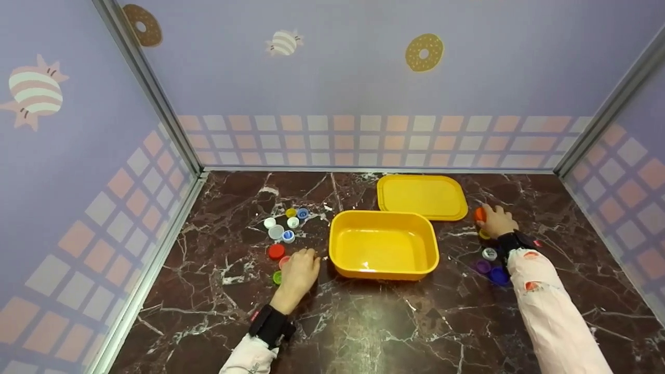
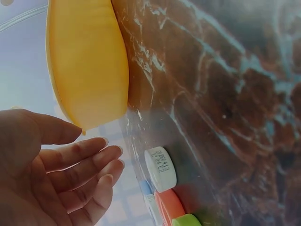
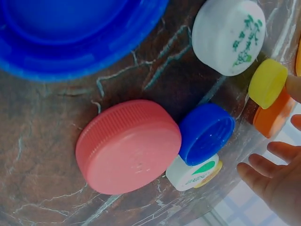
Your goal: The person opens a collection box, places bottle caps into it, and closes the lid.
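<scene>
My left hand [image 1: 298, 272] hovers left of the yellow box [image 1: 384, 271], its fingers loosely bent with nothing between them in the left wrist view. Below and beside it lie a green cap [image 1: 278, 277], a coral cap [image 1: 284, 262] and a red cap [image 1: 276, 252]. At the far right, my right hand [image 1: 500, 222] reaches over an orange bottle cap [image 1: 479, 214]. In the right wrist view its fingers [image 3: 261, 167] are spread, with the orange cap and a yellow cap [image 3: 268, 84] lying at the thumb.
A yellow lid [image 1: 422, 197] lies flat behind the box. More caps, such as a clear one [image 1: 276, 232], form a group at the left. By the right forearm are white [image 1: 489, 254], purple [image 1: 483, 267] and blue [image 1: 499, 276] caps. Patterned walls enclose the marbled table.
</scene>
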Available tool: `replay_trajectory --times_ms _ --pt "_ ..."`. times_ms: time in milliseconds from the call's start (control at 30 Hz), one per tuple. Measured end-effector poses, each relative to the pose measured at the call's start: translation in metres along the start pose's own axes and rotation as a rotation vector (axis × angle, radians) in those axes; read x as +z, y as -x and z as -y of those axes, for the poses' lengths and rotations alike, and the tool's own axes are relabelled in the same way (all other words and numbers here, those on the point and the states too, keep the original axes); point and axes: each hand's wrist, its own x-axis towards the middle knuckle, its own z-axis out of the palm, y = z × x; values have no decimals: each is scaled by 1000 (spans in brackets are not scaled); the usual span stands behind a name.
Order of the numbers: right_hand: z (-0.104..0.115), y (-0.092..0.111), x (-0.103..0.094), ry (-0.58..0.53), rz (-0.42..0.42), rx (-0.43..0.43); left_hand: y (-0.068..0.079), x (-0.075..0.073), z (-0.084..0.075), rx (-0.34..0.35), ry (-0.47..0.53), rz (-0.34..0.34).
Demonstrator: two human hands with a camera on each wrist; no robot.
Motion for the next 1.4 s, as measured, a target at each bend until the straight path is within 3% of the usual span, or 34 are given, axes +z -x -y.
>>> replay_trajectory --times_ms 167,400,633,800,1100,1400 --pt "0 2 0 -2 -27 -16 0 0 -1 17 -24 -16" --pt "1 -3 2 -6 -63 -67 -3 -2 -3 3 -9 24" --pt "4 2 -7 -23 -144 -131 -11 -8 -3 2 -14 -6" --pt "16 7 -20 -48 -246 -237 -23 -16 -2 2 6 -22" --pt "49 18 -34 -91 -321 -406 -42 -30 8 -13 -29 -57" --pt "93 43 -45 -151 -381 -648 -45 -23 26 -59 -39 -72"
